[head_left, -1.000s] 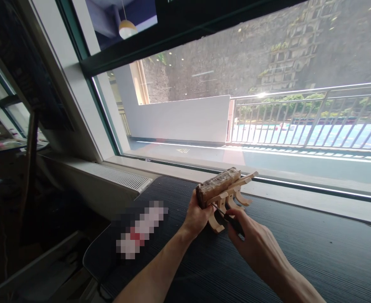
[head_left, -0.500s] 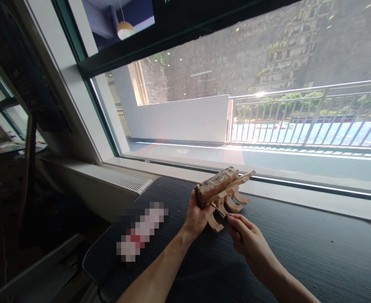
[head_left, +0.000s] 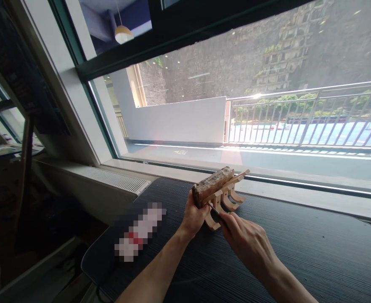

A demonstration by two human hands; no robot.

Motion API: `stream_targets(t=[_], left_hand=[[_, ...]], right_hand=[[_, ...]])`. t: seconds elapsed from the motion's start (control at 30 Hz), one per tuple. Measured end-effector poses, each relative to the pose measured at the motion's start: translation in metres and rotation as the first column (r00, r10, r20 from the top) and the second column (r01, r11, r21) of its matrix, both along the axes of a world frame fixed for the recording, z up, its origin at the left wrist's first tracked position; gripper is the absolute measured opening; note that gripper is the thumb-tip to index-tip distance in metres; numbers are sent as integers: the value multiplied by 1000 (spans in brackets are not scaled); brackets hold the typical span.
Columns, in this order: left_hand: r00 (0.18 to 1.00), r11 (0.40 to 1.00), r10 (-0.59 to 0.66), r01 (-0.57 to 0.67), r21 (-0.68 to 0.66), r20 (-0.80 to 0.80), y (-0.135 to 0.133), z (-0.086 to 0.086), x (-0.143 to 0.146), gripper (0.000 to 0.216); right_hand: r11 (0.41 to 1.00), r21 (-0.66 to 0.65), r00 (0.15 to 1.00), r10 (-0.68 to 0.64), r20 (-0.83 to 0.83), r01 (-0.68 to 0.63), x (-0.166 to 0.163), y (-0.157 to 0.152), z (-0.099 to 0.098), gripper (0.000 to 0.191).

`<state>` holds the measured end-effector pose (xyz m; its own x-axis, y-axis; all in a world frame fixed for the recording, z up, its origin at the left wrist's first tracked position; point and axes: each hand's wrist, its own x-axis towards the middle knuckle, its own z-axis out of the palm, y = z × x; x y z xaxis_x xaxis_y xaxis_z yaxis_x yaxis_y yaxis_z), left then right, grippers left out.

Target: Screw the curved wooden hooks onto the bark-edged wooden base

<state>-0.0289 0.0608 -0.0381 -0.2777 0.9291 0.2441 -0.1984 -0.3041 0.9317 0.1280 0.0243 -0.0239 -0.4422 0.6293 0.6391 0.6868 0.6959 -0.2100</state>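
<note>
My left hand [head_left: 193,215] is closed around the near end of a wooden piece [head_left: 218,187]: a rough brown block on top of a pale wood rail with several curved hooks hanging below. It rests tilted on the dark ribbed table [head_left: 314,256]. My right hand [head_left: 247,242] grips a thin dark tool [head_left: 216,213], likely a screwdriver, whose tip touches the rail just under the block near my left hand.
A blurred-out white and red object [head_left: 139,231] lies on the table to the left. A window sill and a radiator grille [head_left: 116,179] run behind the table. Beyond the glass are a railing and a stone wall. Dark furniture stands at far left.
My right hand has pushed forward and a little left, bringing the tool tip closer under the block. The wooden piece and left hand stay almost still.
</note>
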Motion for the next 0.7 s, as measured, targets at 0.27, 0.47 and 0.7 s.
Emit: stream_targets(t=[0.27, 0.47, 0.7], left_hand=[[998, 1000, -1, 0, -23, -57, -2, 0, -2, 46], [996, 1000, 7, -5, 16, -84, 0, -2, -3, 46], [1000, 1000, 24, -24, -18, -10, 0, -1, 0, 48]], right_hand=[[498, -740, 616, -426, -662, -451, -14, 9, -4, 31], [731, -667, 860, -242, -450, -143, -2, 11, 4, 34], [998, 29, 996, -58, 68, 56, 3, -3, 3, 30]])
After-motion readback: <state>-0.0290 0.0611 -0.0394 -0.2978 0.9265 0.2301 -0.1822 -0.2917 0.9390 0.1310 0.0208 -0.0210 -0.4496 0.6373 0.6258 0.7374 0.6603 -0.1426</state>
